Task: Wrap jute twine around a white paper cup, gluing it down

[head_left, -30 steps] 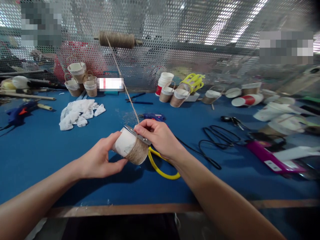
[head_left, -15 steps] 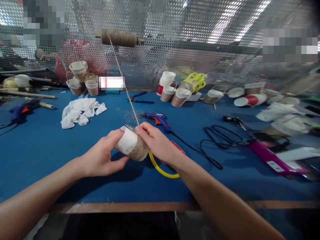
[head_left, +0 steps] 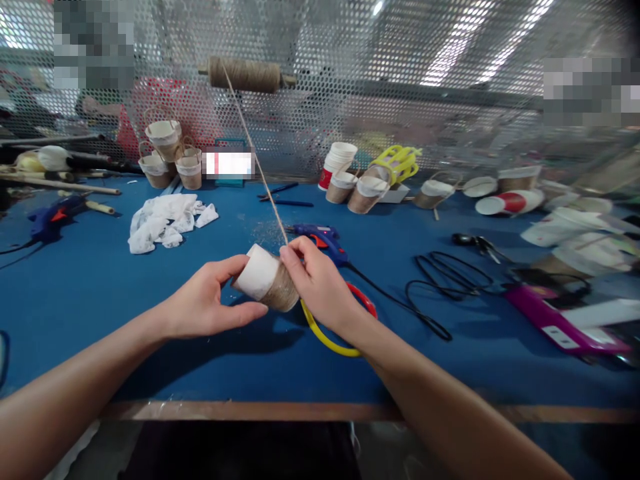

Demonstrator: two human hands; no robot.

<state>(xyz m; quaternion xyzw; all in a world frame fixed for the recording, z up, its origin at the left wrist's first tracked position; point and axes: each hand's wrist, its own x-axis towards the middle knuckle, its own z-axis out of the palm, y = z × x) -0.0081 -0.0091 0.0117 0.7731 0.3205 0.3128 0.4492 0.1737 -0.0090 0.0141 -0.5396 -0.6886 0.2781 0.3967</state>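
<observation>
A white paper cup (head_left: 257, 272) lies tilted between my hands, its one end wrapped in brown twine (head_left: 283, 288). My left hand (head_left: 205, 300) holds the cup's unwrapped end between thumb and fingers. With thumb and forefinger, my right hand (head_left: 315, 277) pinches the twine close against the wrapped end. From there the strand (head_left: 260, 173) runs taut up to a twine spool (head_left: 245, 75) on a rod at the mesh. Just behind my right hand lies a blue glue gun (head_left: 320, 237); a yellow and red ring (head_left: 330, 343) is partly hidden beneath that hand.
Crumpled white cloth (head_left: 160, 223) lies left, near another glue gun (head_left: 50, 217). Twine-wrapped cups (head_left: 164, 137) stand at the back, beside pliers (head_left: 287, 198). Rightward are a black cable (head_left: 445, 280), a purple power strip (head_left: 560, 320) and more cups (head_left: 367, 193). The table edge (head_left: 250, 410) runs in front.
The cup has turned in my hands, and its opening now faces away more. My right hand still pinches the twine at the wrapped end. The whole view has shifted slightly.
</observation>
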